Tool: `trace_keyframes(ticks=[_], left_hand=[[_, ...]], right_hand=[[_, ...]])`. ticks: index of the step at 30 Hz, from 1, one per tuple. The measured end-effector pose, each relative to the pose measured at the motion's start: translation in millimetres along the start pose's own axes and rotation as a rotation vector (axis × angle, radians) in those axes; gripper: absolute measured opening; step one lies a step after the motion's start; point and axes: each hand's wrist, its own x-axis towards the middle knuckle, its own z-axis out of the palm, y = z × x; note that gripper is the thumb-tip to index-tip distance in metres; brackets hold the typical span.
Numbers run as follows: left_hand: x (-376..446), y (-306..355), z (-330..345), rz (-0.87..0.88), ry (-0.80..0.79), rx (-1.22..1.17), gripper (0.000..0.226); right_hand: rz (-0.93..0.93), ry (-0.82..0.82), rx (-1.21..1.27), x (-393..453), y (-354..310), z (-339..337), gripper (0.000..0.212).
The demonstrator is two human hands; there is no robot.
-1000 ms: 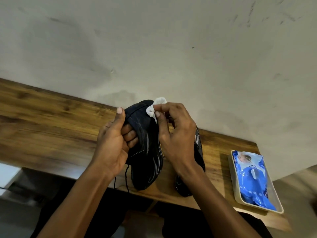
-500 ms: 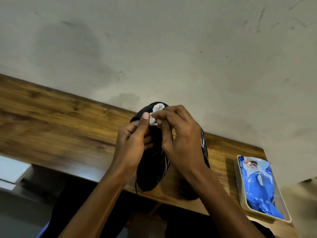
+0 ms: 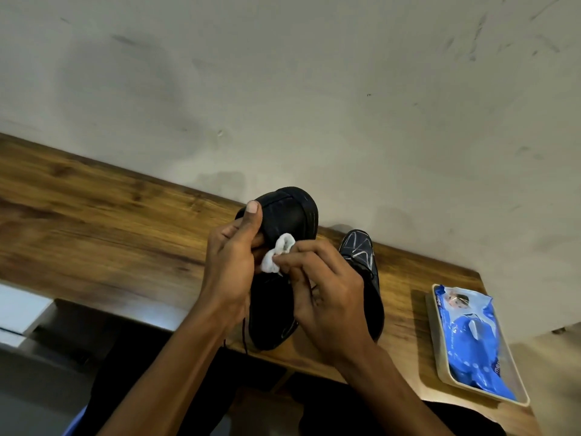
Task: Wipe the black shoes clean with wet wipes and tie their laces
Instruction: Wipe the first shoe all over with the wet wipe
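Observation:
A black shoe [image 3: 287, 215] is tipped up over the wooden table [image 3: 94, 221], toe pointing away from me. My left hand [image 3: 231, 269] grips its left side, thumb pressed on the toe. My right hand [image 3: 323, 291] pinches a crumpled white wet wipe [image 3: 276, 256] against the shoe's upper, just below the toe. A loose black lace [image 3: 243, 336] hangs from the shoe's near end. The second black shoe [image 3: 361, 256], with pale lines on it, lies flat on the table to the right, partly hidden behind my right hand.
A blue pack of wet wipes [image 3: 471, 341] lies in a cream tray [image 3: 440, 369] at the table's right end. A stained grey wall [image 3: 314, 89] stands right behind the table. A white ledge [image 3: 19, 313] shows at lower left.
The wipe has slid from the shoe's toe tip down toward me onto the upper. My left thumb has moved up onto the toe. The second shoe now shows more.

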Motion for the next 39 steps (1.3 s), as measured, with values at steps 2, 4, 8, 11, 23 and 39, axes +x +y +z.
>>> trace_keyframes(ticks=[2, 4, 8, 11, 23, 39], left_hand=[[-0.8, -1.4, 0.7, 0.009, -0.015, 0.034, 0.05], [-2.1, -2.9, 1.9, 0.004, -0.048, 0.038, 0.043], [-0.9, -3.2, 6.2, -0.014, -0.041, -0.006, 0.034], [5.6, -1.1, 3.9, -0.036, 0.005, -0.009, 0.035], [23.4, -5.6, -1.3, -0.166, 0.154, -0.081, 0.036], [36.5, -9.2, -23.5, -0.221, 0.17, 0.0, 0.045]], right_hand=[[0.005, 0.063, -0.012, 17.8, -2.3, -1.3, 0.017], [0.011, 0.129, -0.03, 40.4, -2.8, -2.4, 0.016], [-0.004, 0.113, -0.104, 59.3, 1.2, 1.6, 0.019], [-0.034, 0.034, -0.122, 30.8, 2.7, 4.3, 0.019], [0.077, 0.034, 0.029, 26.2, 19.5, 20.2, 0.011], [0.356, -0.107, 0.083, -8.8, 38.4, 29.3, 0.012]])
